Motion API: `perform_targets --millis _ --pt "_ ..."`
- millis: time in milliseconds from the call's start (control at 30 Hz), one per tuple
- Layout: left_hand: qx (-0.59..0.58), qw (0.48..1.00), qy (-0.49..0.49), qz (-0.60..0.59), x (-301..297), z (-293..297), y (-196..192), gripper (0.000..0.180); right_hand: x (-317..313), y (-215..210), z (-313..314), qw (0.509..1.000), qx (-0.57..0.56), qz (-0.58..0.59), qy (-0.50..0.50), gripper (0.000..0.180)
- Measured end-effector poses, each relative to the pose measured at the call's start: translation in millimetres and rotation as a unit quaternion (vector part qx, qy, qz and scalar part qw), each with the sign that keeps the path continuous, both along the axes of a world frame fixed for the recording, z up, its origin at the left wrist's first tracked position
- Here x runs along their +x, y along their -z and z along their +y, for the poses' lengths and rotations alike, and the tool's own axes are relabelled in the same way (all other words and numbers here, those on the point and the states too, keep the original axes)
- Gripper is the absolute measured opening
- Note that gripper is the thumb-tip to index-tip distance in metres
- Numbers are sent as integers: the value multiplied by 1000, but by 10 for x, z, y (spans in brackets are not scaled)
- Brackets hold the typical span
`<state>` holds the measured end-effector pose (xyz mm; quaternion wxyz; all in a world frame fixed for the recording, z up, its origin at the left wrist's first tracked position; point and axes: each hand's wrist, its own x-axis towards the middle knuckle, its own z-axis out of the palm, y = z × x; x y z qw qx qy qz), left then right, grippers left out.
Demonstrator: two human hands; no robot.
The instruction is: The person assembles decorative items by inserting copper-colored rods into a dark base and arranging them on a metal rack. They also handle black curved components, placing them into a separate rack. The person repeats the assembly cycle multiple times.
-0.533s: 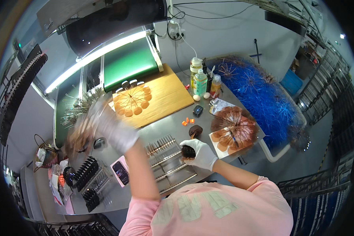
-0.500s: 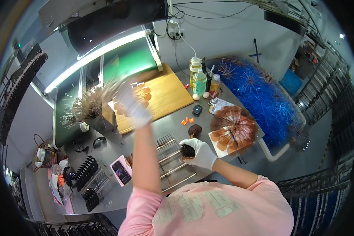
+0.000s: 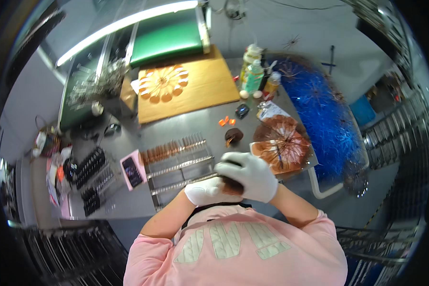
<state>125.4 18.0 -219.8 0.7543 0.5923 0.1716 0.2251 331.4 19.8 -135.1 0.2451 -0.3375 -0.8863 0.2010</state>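
Note:
My hands, both in white gloves, meet close to my body at the table's front edge. My right hand [image 3: 255, 177] curls round a dark brown bundle [image 3: 232, 185], whose exact kind I cannot make out. Against its left side my left hand [image 3: 206, 191] is closed, its fingertips hidden by the bundle and the other hand. Left of them lies a metal rack [image 3: 180, 173] with a row of thin brown pieces [image 3: 171, 151] along its far side. Just beyond my hands sits a small dark brown rounded object [image 3: 233, 137].
A tan board [image 3: 202, 90] carries a ring of amber petal-like discs [image 3: 164, 83]. Bottles [image 3: 254, 76] stand at the back. A brown flower-like piece [image 3: 282, 143] lies right, beside a blue tinsel-filled bin [image 3: 314, 114]. A phone [image 3: 132, 171] and black clips [image 3: 91, 167] are left.
My left hand has come back from the discs on the board to my right hand. My right hand has shifted slightly nearer my body, still holding the dark bundle. The view has tilted.

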Motion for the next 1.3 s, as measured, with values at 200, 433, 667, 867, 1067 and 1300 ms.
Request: perform_targets --millis 200,433,667,867,1067,1300 --pt "-144 950 -269 73 -719 -761 23 49 -718 461 -3 962 -32 156 -220 82" --pt "-284 872 -371 143 -1377 -1373 84 16 -1481 1076 -367 831 -456 236 -215 76" --pt "-271 831 -469 125 -1735 -1467 632 33 -2202 1518 -368 766 -552 313 -105 62" --pt "-450 725 -521 -28 -2382 -1731 1667 46 -2663 2181 163 814 -446 372 -2 56" --pt "-442 694 -568 -17 -2461 -1801 1900 46 -2924 2367 387 977 -86 151 -125 60" --pt "-312 788 -530 35 -2114 -1524 1673 32 -2759 2230 406 990 -72 39 -115 54"
